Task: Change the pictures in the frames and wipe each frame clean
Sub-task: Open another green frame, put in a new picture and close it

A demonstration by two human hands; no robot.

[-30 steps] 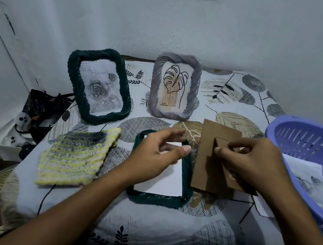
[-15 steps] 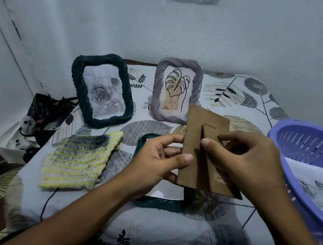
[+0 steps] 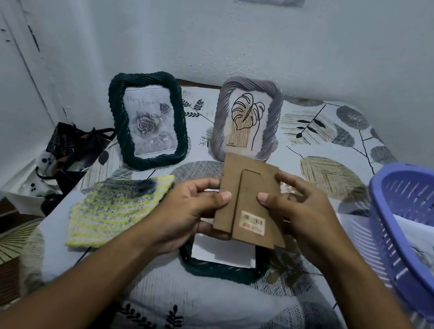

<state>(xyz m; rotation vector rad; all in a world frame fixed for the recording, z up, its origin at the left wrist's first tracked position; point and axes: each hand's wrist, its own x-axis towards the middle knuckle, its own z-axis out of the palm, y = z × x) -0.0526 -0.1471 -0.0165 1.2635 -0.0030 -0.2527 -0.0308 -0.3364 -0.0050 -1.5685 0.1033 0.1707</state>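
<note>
— What sits far left on the table?
— A yellow-grey knitted cloth, with a dark green frame and a grey frame standing behind.
— And the hands?
— The left hand pinches the brown backing board by its left edge, thumb in front; the right hand grips its right side. An open green frame lies face down beneath.
— Far right?
— A purple basket.
</note>
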